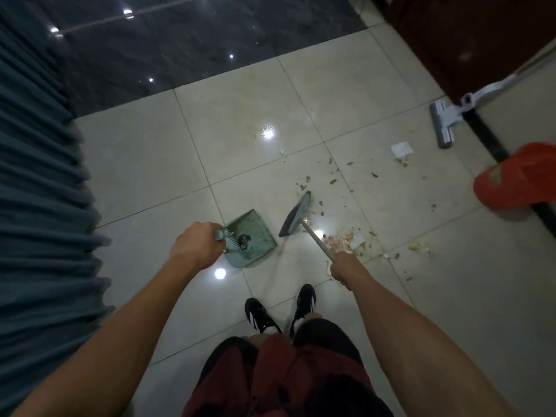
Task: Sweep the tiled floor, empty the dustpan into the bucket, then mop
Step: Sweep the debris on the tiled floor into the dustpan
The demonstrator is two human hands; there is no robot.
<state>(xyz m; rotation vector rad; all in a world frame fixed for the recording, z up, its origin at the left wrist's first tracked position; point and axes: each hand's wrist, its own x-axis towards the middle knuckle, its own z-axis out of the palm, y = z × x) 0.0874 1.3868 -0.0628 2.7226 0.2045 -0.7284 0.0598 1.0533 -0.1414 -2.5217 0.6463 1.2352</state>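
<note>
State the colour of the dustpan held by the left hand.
Pale teal green plastic dustpan, gripped by the left hand; the head view shows it.

Teal dustpan tilted beside broom; debris scattered; red bucket right.

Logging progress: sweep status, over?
Left hand grips dustpan, right hand grips broom. Debris still on tiles. Nothing blocking.

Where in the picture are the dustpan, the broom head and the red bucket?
dustpan point(255, 233): head view, on the flat green tray of the pan.
broom head point(294, 216): head view, on the dark bristle block.
red bucket point(517, 179): head view, on its red outer wall, at the right edge.
</note>
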